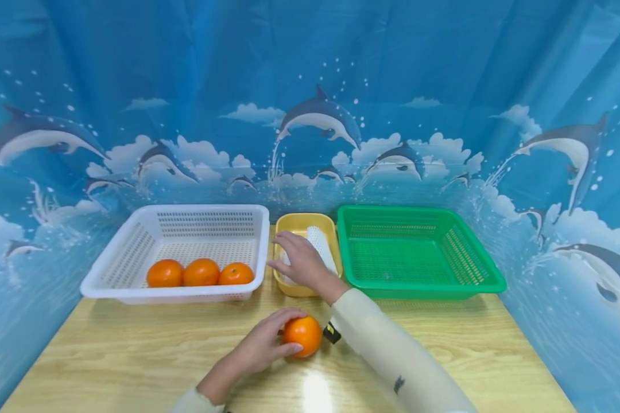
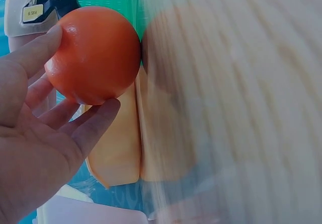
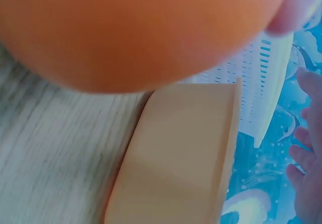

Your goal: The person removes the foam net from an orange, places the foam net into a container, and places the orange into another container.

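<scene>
An orange [image 1: 303,335] rests on the table, and my left hand [image 1: 262,342] holds it from the left with fingers and thumb round its side. In the left wrist view, fingertips and thumb touch the orange [image 2: 95,55]. My right hand [image 1: 303,261] is over the small yellow tray [image 1: 294,220], its fingers loosely bent and nothing visible between them. White foam netting [image 1: 320,245] lies in that tray, partly hidden by the hand. The right wrist view shows the orange [image 3: 131,38] up close, the tray's side [image 3: 176,153] and the right hand [image 3: 309,153] at the edge.
Left of the tray stands a white basket [image 1: 134,289] with three oranges [image 1: 201,272] along its near side. A green basket [image 1: 418,289] stands to the right. All are on a wooden table [image 1: 134,350], with a blue dolphin curtain [image 1: 310,51] behind.
</scene>
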Action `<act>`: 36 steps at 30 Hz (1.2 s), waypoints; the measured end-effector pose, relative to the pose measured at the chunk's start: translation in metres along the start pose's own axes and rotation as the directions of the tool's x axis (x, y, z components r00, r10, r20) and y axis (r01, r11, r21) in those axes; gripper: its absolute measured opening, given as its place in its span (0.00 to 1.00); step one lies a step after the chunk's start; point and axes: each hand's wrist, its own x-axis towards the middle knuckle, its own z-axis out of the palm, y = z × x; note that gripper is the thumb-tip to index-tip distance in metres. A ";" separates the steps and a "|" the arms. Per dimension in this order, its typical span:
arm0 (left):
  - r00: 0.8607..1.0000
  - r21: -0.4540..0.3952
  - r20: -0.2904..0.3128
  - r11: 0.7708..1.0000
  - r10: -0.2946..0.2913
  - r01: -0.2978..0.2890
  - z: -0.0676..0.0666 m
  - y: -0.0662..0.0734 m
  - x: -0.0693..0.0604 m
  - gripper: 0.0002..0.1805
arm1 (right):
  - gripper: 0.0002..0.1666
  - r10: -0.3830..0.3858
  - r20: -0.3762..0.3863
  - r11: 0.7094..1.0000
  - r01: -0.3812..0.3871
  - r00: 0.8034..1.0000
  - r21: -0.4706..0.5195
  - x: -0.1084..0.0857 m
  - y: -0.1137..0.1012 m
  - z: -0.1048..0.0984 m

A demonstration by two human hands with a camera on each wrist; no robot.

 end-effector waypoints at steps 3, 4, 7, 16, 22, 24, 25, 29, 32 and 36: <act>1.000 0.000 -0.007 1.000 0.007 -0.007 0.000 0.000 0.000 0.28 | 0.35 0.005 0.091 1.000 -0.003 0.996 -0.025 0.004 -0.003 0.000; 1.000 0.000 -0.009 1.000 0.008 -0.008 0.000 0.000 0.001 0.28 | 0.36 0.015 0.119 1.000 -0.012 0.993 -0.024 0.005 -0.004 0.000; 1.000 0.002 -0.012 1.000 0.005 -0.005 0.000 0.001 0.001 0.28 | 0.39 0.036 0.181 0.999 -0.036 0.983 -0.004 0.007 -0.008 0.002; 1.000 0.002 -0.014 1.000 -0.007 0.007 0.001 0.002 0.001 0.28 | 0.41 0.035 0.256 0.999 -0.042 0.966 0.022 0.006 -0.009 0.005; 1.000 -0.010 -0.014 1.000 -0.018 0.017 0.000 0.003 0.001 0.27 | 0.42 0.014 0.298 0.999 -0.022 0.955 0.027 0.008 -0.008 0.006; 1.000 -0.016 -0.015 1.000 -0.019 0.019 0.000 0.003 0.001 0.27 | 0.42 0.015 0.311 0.999 -0.024 0.950 0.025 0.009 -0.009 0.005; 1.000 -0.024 -0.016 1.000 -0.017 0.017 0.001 0.002 0.001 0.27 | 0.42 0.016 0.316 0.999 -0.026 0.949 0.025 0.009 -0.009 0.004; 1.000 -0.037 -0.018 0.999 -0.020 0.019 0.002 0.002 0.001 0.26 | 0.42 0.021 0.331 0.999 -0.035 0.944 0.036 0.010 -0.011 0.000; 0.999 -0.034 -0.024 0.999 -0.025 0.024 0.002 0.001 0.001 0.26 | 0.42 0.030 0.340 0.998 -0.045 0.940 0.037 0.011 -0.013 -0.002; 0.998 -0.013 -0.047 0.999 -0.038 0.038 0.001 0.002 0.000 0.29 | 0.42 0.042 0.348 0.998 -0.059 0.937 0.036 0.011 -0.015 -0.003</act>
